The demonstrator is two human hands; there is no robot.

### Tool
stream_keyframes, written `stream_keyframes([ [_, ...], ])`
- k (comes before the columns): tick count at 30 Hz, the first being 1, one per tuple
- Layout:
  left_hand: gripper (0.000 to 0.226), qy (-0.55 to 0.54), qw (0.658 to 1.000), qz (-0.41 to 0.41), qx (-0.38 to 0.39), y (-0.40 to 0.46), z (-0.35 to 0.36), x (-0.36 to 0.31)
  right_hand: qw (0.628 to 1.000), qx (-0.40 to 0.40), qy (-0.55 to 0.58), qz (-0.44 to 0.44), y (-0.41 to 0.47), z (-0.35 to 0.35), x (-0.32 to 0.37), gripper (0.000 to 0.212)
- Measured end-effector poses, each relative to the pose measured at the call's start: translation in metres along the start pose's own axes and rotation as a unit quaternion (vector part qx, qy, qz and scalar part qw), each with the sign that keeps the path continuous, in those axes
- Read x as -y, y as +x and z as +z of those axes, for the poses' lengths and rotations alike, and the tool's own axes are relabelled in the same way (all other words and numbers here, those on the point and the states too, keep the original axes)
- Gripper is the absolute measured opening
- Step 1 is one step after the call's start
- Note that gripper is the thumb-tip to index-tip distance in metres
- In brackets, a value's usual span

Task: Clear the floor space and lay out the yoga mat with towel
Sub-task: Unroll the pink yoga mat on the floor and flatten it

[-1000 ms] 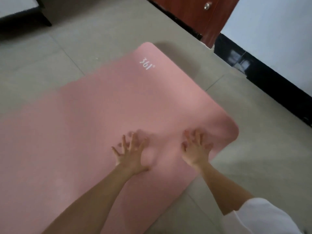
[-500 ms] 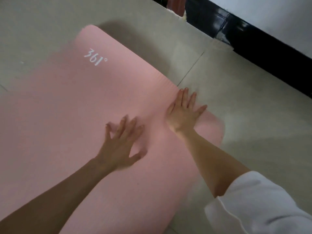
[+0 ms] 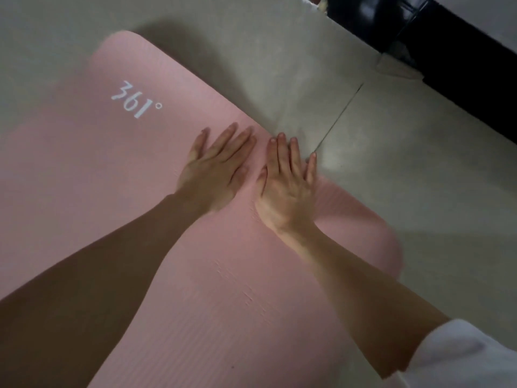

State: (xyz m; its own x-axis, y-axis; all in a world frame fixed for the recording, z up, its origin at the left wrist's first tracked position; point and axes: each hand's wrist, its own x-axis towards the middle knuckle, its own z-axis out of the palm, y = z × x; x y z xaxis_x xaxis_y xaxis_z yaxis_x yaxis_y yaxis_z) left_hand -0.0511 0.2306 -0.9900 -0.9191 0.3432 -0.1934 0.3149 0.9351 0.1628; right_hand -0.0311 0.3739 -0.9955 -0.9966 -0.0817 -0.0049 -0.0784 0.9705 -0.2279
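Pink foam mat (image 3: 140, 191) lies unrolled on the tiled floor (image 3: 391, 177), its printed logo (image 3: 136, 99) near the far corner. Left hand (image 3: 215, 172) and right hand (image 3: 288, 183) press flat beside the logo-side edge, fingers (image 3: 235, 138) released, grasping nothing. Step in hand, apparently: smoothing the mat. Next comes the towel, not in view. A dark baseboard (image 3: 461, 79) runs beyond the mat.
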Motion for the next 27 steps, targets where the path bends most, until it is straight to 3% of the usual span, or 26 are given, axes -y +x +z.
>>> stream_keyframes([
  [7, 0.06, 0.015, 0.999, 0.047, -0.017, 0.026, -0.007, 0.014, 1.0, 0.01, 0.022, -0.015, 0.044, 0.005, 0.013, 0.054],
  [15, 0.063, 0.021, 0.999, 0.029, -0.027, 0.06, -0.016, 0.046, 1.0, -0.027, -0.002, -0.006, 0.052, 0.002, 0.022, 0.053],
  [27, 0.077, 0.028, 0.997, -0.069, -0.007, 0.088, -0.038, 0.131, 0.999, -0.016, -0.029, 0.003, 0.055, -0.004, 0.024, 0.05],
])
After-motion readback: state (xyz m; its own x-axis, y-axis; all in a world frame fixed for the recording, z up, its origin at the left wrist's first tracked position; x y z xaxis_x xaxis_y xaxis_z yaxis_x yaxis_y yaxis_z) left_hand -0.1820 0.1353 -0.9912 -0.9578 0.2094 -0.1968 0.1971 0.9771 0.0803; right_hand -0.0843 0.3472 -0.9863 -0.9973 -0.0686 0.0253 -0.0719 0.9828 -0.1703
